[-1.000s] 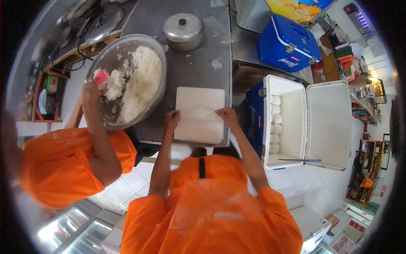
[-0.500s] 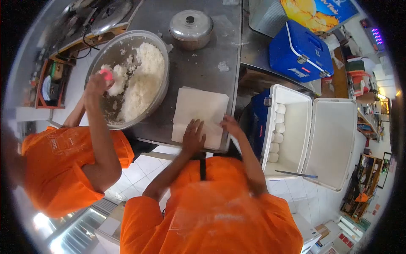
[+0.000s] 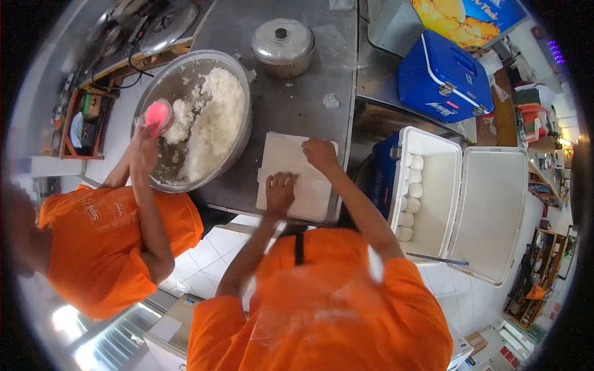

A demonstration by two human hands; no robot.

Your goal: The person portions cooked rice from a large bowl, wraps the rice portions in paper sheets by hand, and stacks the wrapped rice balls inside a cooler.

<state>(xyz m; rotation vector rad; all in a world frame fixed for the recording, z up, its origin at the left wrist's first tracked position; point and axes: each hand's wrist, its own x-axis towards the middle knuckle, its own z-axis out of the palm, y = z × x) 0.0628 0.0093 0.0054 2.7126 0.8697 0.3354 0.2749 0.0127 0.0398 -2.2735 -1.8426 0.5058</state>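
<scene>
A stack of pale square paper sheets (image 3: 281, 151) lies on the metal table in front of me. My left hand (image 3: 280, 193) rests on the left part of the stack, its fingers curled under; whatever they may hold is hidden. At the stack's upper right corner, my right hand (image 3: 320, 154) is closed with bent fingertips against the paper, seemingly pinching a sheet. Left of the paper stands a large metal basin (image 3: 246, 117) of white rice (image 3: 213, 120). A co-worker's hands hold a pink scoop-like cup (image 3: 157, 114) over it.
A lidded pot (image 3: 282, 46) stands farther back on the metal table (image 3: 303, 99). To my right is an open cooler (image 3: 433, 204) with several white wrapped bundles (image 3: 409, 204) along one side. Behind it sits a closed blue cooler (image 3: 445, 77). The co-worker (image 3: 111, 241) stands close on my left.
My right hand has moved up from the stack's right edge to its upper right corner. My left hand's fingers, stretched out before, are now curled. The co-worker's pink cup has tilted upward into view.
</scene>
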